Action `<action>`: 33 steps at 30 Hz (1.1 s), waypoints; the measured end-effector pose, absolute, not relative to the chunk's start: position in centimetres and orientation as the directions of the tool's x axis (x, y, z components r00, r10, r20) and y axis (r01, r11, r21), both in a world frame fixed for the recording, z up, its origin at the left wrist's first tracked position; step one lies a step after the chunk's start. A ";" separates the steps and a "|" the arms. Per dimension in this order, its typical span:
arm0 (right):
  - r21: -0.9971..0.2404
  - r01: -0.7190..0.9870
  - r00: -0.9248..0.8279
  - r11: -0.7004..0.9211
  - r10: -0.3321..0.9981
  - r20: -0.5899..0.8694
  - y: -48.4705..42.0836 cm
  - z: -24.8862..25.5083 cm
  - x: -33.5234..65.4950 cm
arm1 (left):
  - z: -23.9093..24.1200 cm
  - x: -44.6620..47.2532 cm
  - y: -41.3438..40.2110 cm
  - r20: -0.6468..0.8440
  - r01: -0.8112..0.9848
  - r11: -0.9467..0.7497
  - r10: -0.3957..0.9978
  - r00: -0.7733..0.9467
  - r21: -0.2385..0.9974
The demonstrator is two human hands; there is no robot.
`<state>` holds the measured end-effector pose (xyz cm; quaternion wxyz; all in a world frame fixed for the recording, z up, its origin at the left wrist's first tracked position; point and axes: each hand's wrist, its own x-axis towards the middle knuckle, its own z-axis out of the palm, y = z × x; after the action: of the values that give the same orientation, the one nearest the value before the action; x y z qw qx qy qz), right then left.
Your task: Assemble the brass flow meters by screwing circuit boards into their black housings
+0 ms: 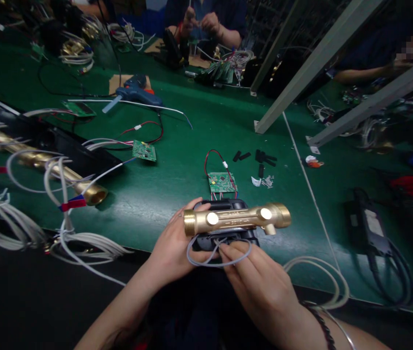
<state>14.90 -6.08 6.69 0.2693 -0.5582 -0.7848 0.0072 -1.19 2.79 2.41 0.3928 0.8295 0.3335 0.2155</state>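
Brass pipe lies crosswise at the near edge of the bench, left of the scene's right half, against a black housing that the person holds up close. The left hand is closed around the left side of the housing, its fingers reaching behind the pipe's threaded end. On the near side, the right hand has its fingertips pinched on a grey cable, which loops in front of the housing.

Near the edge on the right, a pale cable curves beside the right wrist; on the left, bundled cables are coiled at the edge. A little farther, a green circuit board lies just beyond the housing, with wires running from it toward the housing. To its right are small screws, a white scrap and several black strips. On the left lies another brass pipe beside a long black casing, with a second circuit board to its right.

Farther left, a blue glue gun rests partly on cardboard. Grey metal posts slant across the far right. At the far side, a co-worker's hands are raised close together above a cluttered work spot.
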 end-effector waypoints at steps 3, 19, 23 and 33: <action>-0.294 0.892 -0.208 0.344 0.888 0.409 -6.2 6.9 14.8 | 2.5 -1.4 2.9 0.107 0.349 -0.476 0.699 0.707 0.807; -0.268 0.804 -0.446 0.531 0.836 0.320 -7.5 5.6 16.1 | 3.1 -2.2 2.5 0.072 0.356 -0.517 0.637 0.768 0.778; -0.478 0.735 -0.366 0.481 0.875 0.318 -7.5 6.4 17.5 | 2.8 -1.2 1.5 0.121 0.449 -0.527 0.734 0.668 0.722; -0.419 0.808 -0.324 0.415 0.906 0.273 -5.3 8.4 17.1 | 2.2 -0.2 0.7 0.139 0.509 -0.506 0.791 0.596 0.696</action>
<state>17.07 -5.33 8.43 0.2373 -0.5308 -0.8070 0.1035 -0.21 0.70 2.24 0.3106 0.8377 0.3879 0.2266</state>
